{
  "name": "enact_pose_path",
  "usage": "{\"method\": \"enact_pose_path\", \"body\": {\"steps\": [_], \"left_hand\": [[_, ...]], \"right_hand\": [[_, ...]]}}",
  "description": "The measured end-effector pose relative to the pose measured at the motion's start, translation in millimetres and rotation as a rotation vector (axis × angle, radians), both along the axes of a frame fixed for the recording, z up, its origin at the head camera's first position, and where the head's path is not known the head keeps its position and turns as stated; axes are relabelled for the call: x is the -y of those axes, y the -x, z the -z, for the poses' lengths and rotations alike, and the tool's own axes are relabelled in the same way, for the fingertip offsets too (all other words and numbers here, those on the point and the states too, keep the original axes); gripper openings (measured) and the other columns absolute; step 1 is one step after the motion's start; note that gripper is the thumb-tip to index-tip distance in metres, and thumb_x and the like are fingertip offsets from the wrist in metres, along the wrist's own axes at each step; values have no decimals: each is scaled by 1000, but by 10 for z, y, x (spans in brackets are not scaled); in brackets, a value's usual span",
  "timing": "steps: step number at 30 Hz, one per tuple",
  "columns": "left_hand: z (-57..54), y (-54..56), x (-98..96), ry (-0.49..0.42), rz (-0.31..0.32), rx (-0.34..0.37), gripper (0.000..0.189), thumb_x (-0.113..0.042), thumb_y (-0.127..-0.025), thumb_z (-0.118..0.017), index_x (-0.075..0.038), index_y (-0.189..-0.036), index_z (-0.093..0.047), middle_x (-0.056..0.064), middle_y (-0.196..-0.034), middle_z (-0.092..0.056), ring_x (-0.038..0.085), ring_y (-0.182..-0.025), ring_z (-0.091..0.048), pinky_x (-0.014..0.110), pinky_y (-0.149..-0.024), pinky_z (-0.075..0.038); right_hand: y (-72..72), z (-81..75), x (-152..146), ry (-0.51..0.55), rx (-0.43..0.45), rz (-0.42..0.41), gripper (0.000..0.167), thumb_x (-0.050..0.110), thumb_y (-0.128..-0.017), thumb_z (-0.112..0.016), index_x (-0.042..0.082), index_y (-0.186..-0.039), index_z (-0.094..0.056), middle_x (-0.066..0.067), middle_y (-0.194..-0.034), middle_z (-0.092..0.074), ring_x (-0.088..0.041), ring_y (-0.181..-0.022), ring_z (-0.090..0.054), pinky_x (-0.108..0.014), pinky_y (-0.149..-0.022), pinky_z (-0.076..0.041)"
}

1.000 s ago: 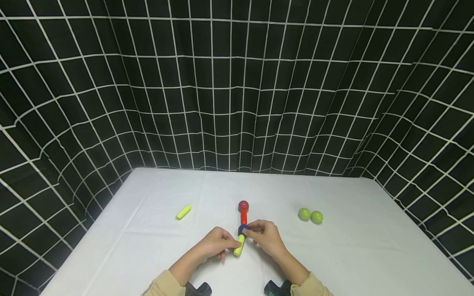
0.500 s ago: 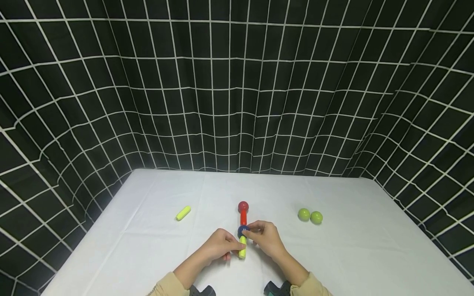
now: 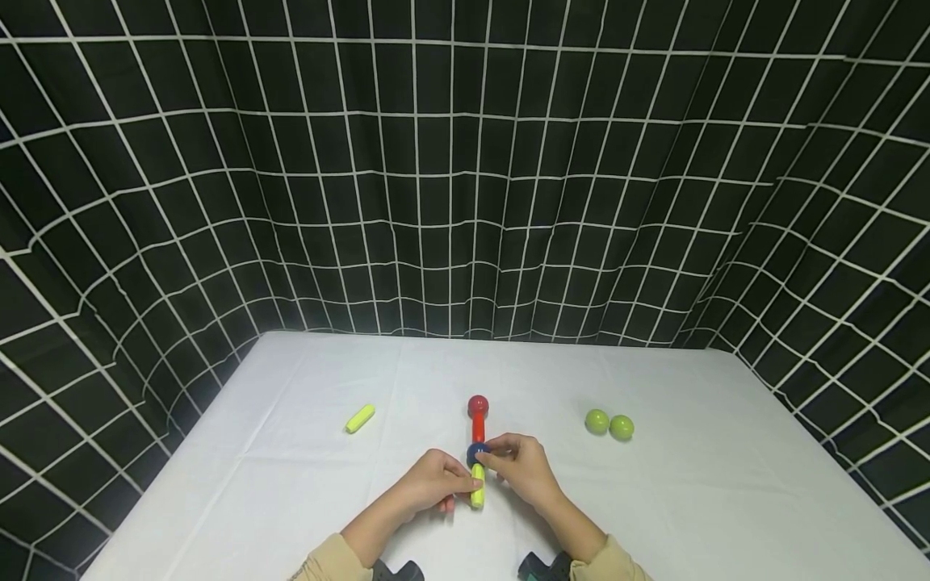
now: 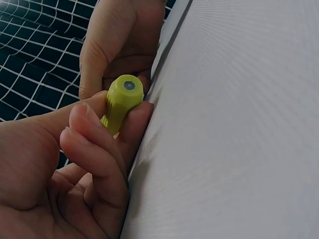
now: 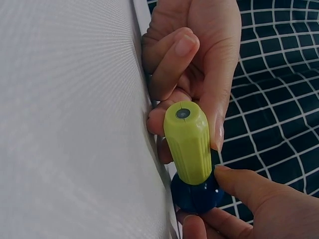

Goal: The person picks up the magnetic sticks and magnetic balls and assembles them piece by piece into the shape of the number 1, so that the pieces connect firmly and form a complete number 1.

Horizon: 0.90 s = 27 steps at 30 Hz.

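Thumb and fingers of my left hand (image 3: 433, 479) pinch a yellow-green magnetic rod (image 3: 477, 495), whose near end shows a grey metal disc in both wrist views. The rod's far end meets a blue ball (image 5: 195, 198). My right hand (image 3: 528, 470) grips that ball from the right between thumb and fingers. Beyond the ball, a red rod (image 3: 478, 428) runs away from me to a red ball (image 3: 478, 405). Together these pieces form a nearly straight line on the table. In the left wrist view, the blue ball is hidden behind the yellow-green rod and hands.
A second yellow-green rod (image 3: 359, 418) lies on the white tabletop (image 3: 305, 468) at the left. Two green balls, a left one (image 3: 597, 420) and a right one (image 3: 622, 428), sit side by side at the right. A black curtain with white grid lines (image 3: 450, 202) surrounds the table.
My left hand has moved slightly right, swinging the yellow-green rod's near end rightward from a slant into line with the red rod. The right hand stays on the blue ball.
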<state>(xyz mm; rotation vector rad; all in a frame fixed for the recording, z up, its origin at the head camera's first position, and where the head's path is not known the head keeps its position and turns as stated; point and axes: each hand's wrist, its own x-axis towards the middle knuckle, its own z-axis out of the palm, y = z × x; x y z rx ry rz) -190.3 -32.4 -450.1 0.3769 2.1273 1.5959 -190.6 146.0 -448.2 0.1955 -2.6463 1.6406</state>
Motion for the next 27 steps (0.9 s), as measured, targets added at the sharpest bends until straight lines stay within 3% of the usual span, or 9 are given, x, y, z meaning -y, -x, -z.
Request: {"method": "enact_pose_path", "body": {"steps": [27], "left_hand": [[14, 6, 6, 10, 15, -21, 25, -26, -82, -69, -1, -83, -70, 5, -63, -68, 1, -35, -40, 13, -36, -30]], "right_hand": [[3, -32, -6, -35, 18, 7, 33, 22, -80, -71, -4, -100, -67, -15, -93, -69, -10, -56, -56, -19, -47, -43]]}}
